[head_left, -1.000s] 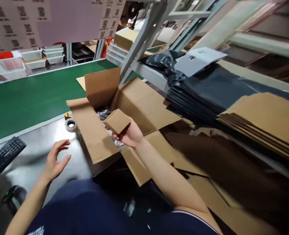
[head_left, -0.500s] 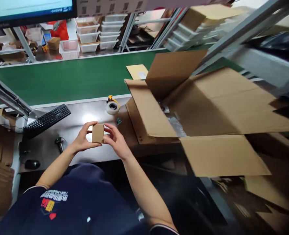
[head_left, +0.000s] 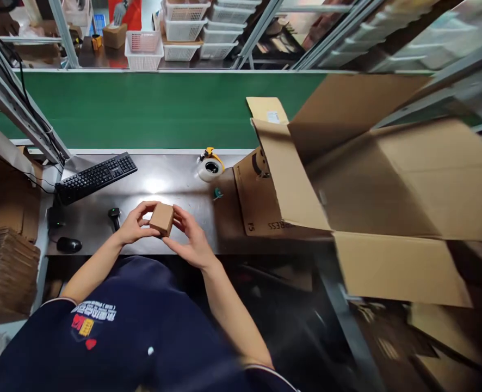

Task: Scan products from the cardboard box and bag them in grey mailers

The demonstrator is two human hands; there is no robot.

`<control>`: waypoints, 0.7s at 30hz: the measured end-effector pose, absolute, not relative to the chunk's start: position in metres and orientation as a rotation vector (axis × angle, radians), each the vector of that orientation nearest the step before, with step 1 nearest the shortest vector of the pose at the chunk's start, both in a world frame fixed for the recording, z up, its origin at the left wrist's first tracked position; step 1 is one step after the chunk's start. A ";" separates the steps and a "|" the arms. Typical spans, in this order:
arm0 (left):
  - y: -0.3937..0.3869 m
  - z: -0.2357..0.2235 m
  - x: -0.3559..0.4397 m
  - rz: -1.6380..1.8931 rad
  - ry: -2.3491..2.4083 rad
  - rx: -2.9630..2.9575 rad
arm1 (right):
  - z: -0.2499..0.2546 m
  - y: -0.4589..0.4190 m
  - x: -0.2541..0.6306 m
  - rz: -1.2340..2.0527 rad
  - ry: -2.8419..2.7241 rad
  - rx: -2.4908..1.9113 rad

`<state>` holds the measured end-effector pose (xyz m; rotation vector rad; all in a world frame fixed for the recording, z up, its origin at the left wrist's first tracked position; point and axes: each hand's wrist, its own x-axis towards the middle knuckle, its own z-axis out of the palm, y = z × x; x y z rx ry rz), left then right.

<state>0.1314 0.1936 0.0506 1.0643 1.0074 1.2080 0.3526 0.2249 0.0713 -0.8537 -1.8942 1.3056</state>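
A small brown cardboard box (head_left: 161, 219) is held over the metal table, tilted so that its top and one side show. My left hand (head_left: 136, 223) grips its left side, thumb below and fingers along the far edge. On the opposite side my right hand (head_left: 190, 235) holds it too, with the thumb under the near corner and the fingers behind. Just left of my left hand lies a black handheld scanner (head_left: 114, 216). Beyond my right hand are a tape dispenser with clear tape (head_left: 210, 168) and a small green object (head_left: 217, 193).
A large open carton (head_left: 261, 201) with spread flaps fills the right. A black keyboard (head_left: 98, 177) and a mouse (head_left: 68, 245) lie at left. Behind the table runs a green conveyor (head_left: 143, 111) bearing a yellow envelope (head_left: 267, 109). White baskets (head_left: 144, 51) and a person's gloved hand (head_left: 119, 13) are beyond.
The view has swung so the table and carton sit further right in the picture, and the monitor has left view. Both hands still hold the small box, now turned to show another face.
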 end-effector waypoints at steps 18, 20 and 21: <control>0.228 0.050 0.142 1.136 1.063 1.012 | 0.084 0.269 0.375 1.406 -1.897 -0.845; 0.232 0.049 0.139 1.129 1.061 1.032 | 0.083 0.275 0.374 1.463 -1.852 -0.830; 0.234 0.049 0.138 1.130 1.065 1.038 | 0.083 0.277 0.373 1.480 -1.837 -0.825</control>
